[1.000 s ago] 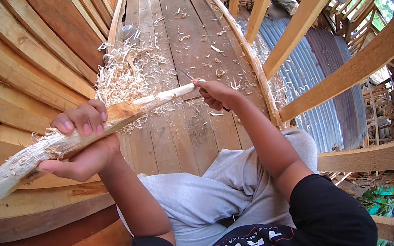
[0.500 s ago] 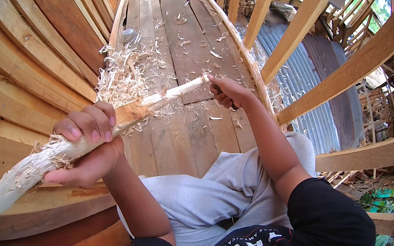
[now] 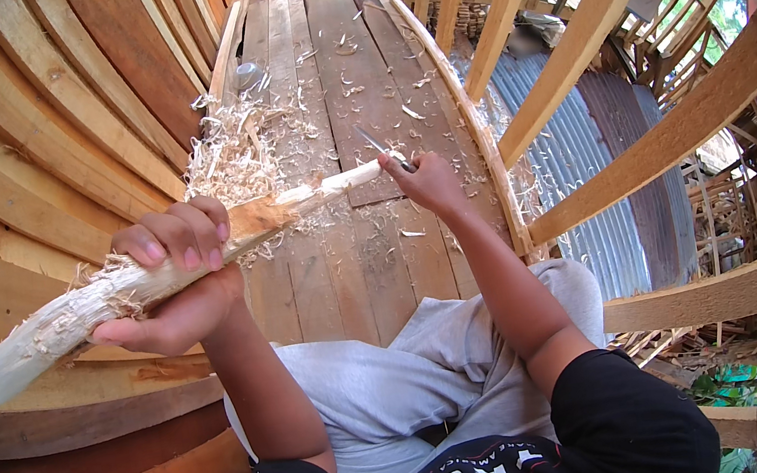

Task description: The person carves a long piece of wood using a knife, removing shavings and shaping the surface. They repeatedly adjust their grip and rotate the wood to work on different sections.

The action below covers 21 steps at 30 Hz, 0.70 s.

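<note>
Pole (image 3: 260, 218), pale and roughly peeled, slants above the plank floor (image 3: 393, 273), thick end at left. I see the left hand (image 3: 200, 310) wrapped round its shaft, fingers curled over; the right hand (image 3: 435, 182) grasps a knife (image 3: 371, 141) at the narrow end, curly wood shavings (image 3: 236, 150) heaped beyond.

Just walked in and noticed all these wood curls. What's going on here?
A seated person grips a long pale stick in the left hand. The right hand holds a knife at the stick's thinner end; whether its edge touches is hard to tell. Curled shavings lie heaped on the plank floor beyond the stick.
</note>
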Tool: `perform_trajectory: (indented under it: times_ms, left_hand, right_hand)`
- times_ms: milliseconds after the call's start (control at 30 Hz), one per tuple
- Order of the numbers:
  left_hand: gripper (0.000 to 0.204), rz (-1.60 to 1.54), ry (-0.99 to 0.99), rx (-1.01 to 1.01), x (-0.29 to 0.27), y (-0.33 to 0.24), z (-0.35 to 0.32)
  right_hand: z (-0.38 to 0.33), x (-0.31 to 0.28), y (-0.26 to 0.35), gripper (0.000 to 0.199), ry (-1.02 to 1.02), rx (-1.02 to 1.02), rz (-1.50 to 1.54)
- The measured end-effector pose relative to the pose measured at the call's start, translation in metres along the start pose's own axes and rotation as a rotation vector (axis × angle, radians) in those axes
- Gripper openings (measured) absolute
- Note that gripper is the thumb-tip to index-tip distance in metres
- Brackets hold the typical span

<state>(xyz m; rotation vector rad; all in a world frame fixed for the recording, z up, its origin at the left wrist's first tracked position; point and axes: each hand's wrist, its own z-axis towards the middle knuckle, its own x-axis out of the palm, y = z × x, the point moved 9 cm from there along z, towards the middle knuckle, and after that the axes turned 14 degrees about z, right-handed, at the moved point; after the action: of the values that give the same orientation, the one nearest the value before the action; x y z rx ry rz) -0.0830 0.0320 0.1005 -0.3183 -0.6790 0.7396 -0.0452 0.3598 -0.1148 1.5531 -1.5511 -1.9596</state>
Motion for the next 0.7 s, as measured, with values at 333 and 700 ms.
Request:
perform_trajectory:
  times_ms: [333,700]
  left_hand:
    - [0.074,0.008,-0.023,-0.033,0.001,0.005,-0.001]
    - [0.072,0.140,0.015,-0.025,-0.003,0.018,-0.005]
  right_hand:
    - [0.007,0.022,-0.047,0.061,0.128,0.306,0.359]
    - [-0.006,0.014,-0.036,0.055,0.404,0.470,0.576]
